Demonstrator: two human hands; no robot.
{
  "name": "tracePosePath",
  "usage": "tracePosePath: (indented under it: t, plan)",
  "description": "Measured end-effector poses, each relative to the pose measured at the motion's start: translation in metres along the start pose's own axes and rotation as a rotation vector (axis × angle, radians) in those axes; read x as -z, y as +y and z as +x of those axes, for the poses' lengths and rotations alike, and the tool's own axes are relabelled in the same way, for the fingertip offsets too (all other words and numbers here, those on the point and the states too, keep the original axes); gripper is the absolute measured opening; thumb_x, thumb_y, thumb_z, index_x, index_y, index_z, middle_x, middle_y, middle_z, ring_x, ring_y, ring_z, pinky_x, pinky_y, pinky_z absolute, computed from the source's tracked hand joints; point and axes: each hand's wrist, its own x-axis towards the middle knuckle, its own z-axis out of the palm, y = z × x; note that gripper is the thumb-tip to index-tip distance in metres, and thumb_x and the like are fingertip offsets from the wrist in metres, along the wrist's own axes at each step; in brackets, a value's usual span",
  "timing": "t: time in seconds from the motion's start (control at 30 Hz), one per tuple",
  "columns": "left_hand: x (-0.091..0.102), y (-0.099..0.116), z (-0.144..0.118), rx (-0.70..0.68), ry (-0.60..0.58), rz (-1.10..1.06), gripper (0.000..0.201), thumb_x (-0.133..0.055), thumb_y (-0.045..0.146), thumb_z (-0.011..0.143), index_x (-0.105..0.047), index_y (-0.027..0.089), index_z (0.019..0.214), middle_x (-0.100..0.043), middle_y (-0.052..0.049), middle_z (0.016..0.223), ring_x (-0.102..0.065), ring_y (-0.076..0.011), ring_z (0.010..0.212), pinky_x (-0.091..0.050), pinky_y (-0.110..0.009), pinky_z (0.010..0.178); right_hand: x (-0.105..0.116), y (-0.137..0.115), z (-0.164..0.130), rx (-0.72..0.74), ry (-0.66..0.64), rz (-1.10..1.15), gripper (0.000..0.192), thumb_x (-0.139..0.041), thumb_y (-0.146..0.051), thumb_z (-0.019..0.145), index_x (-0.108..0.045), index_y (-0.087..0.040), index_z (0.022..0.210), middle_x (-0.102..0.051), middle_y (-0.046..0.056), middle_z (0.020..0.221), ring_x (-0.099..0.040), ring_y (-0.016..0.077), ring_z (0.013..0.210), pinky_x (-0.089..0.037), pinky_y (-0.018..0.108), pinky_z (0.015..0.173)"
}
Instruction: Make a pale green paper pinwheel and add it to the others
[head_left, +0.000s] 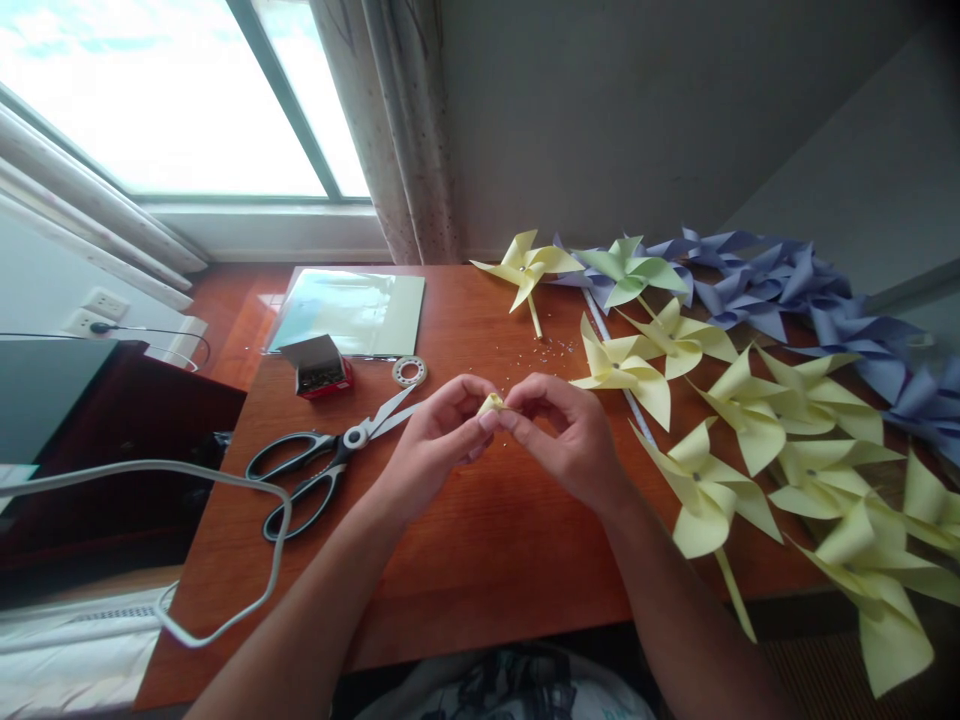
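Note:
My left hand and my right hand meet above the middle of the wooden table. Together they pinch a small folded piece of pale yellow paper between the fingertips. Most of the piece is hidden by my fingers. Black-handled scissors lie shut just left of my left hand. Finished yellow paper pinwheels lie close to the right of my right hand.
Several yellow, green and purple pinwheels cover the table's right side. A small red box of pins, a tape roll and a sheet pack lie at the back left. A white cable loops over the left edge.

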Motion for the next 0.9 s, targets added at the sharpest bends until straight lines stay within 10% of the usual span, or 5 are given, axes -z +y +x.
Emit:
tracePosePath:
  t: [0.9]
  plan:
    - [0.007, 0.002, 0.001, -0.088, -0.049, 0.168, 0.022, -0.068, 0.039, 0.093, -0.063, 0.019, 0.099, -0.058, -0.002, 0.079, -0.050, -0.0140, 0.072, -0.040, -0.026, 0.066, 0.011, -0.001, 0.003, 0.125, -0.013, -0.172, 0.008, -0.066, -0.016, 0.088, -0.063, -0.022, 0.083, -0.064, -0.001, 0.076, -0.059, 0.0137, 0.068, -0.049, 0.028, 0.063]
